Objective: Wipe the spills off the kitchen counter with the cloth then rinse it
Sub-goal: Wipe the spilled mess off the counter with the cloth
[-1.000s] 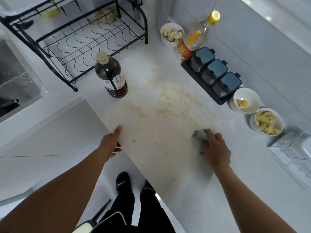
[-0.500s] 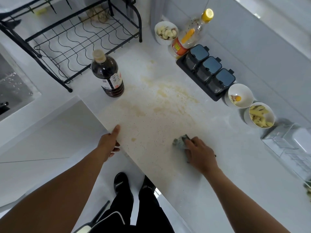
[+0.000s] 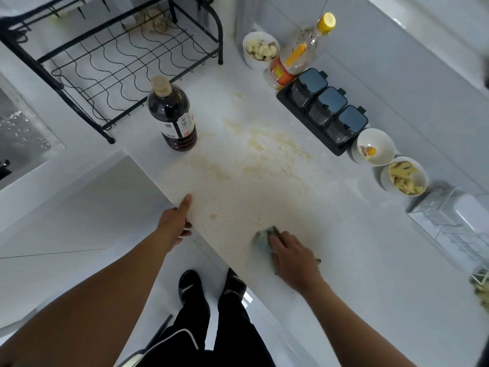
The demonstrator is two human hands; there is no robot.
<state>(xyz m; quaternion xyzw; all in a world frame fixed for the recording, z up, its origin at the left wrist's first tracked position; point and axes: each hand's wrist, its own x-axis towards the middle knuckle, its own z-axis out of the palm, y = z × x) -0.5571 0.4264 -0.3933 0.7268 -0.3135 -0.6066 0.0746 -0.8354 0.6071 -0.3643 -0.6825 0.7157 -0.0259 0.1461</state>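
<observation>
1. The fingers (image 3: 277, 241) of the right hand (image 3: 293, 260) were curled down over a small crumpled grey-green cloth (image 3: 263, 237), which was pressed flat onto the white speckled stone desk (image 3: 357, 274); only the cloth's far-left part was visible beyond the fingertips.
2. The left hand (image 3: 174, 223) was laid on the desk's near-left edge, with the thumb extended along the top and the other fingers wrapped under the rim; nothing was held in it, and it appeared to be used as a brace.
3. The yellowish-brown smeared spills (image 3: 267, 154) lay ahead of the cloth, up and slightly to the left in the head view, with one small separate drop (image 3: 213, 216) to the cloth's left, between the two hands.
4. The main smear was stretched across the desk from the tall dark-brown sauce bottle (image 3: 172, 120) toward the black three-lidded seasoning box (image 3: 325, 109), so its long axis ran crosswise to a forward push of the cloth.
5. The right hand was judged the nearer and already engaged; a forward sweep would be called for next.
6. Most of the spill was still unwiped, and rinsing had not yet been reached; part of a steel sink (image 3: 21, 133) was seen at far left.
</observation>
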